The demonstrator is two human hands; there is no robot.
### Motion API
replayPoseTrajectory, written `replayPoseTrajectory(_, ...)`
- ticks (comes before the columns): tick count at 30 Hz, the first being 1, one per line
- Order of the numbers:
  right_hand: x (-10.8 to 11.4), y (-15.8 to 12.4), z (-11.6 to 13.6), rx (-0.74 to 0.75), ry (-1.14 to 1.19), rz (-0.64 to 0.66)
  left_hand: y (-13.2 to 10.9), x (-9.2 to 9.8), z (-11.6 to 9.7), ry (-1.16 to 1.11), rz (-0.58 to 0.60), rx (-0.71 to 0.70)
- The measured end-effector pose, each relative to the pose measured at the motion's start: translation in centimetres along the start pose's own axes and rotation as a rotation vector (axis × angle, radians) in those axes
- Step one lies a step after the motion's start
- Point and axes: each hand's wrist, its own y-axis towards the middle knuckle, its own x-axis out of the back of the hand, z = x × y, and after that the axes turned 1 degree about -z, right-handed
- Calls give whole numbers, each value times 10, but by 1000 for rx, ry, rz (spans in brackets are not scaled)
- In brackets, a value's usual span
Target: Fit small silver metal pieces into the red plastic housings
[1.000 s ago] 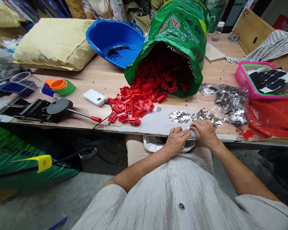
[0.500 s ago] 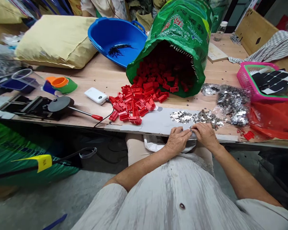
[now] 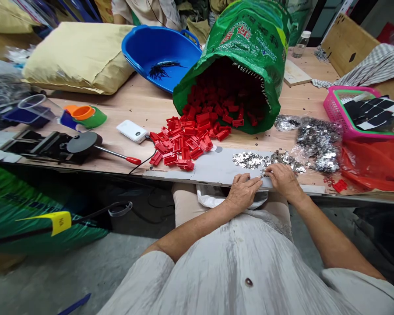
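At the table's front edge, my left hand is closed with its fingertips pressed together; whatever they hold is hidden. A short gap separates it from my right hand, whose thumb and fingers pinch at the near rim of a pile of small flat metal pieces. Anything between those fingertips is too small to make out. Under the pile lies a grey sheet. To the left of it, red plastic parts spill from a green sack lying on its side.
A blue basin and a stuffed tan sack stand behind. A lever tool and white power bank occupy the left. At right are a plastic bag of metal pieces, pink basket and red plastic bag.
My right hand has moved slightly up and right, away from my left fingertips, onto the edge of the metal pieces. My left hand has stayed put.
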Motion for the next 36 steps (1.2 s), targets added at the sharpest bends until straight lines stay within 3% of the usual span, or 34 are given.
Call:
replayPoseTrajectory(9, 18, -8, -15, -35, 95, 159, -2, 0, -1, 11, 10, 0)
replayPoseTrajectory(15, 14, 9, -25, -93, 65, 69, -3, 1, -2, 27, -3, 9)
replayPoseTrajectory(22, 5, 24, -7, -239, -92, 71, -4, 3, -2, 26, 4, 8)
replayPoseTrajectory(36, 8, 21, -6, -213, -137, 69, -4, 0, 0, -17, 2, 16)
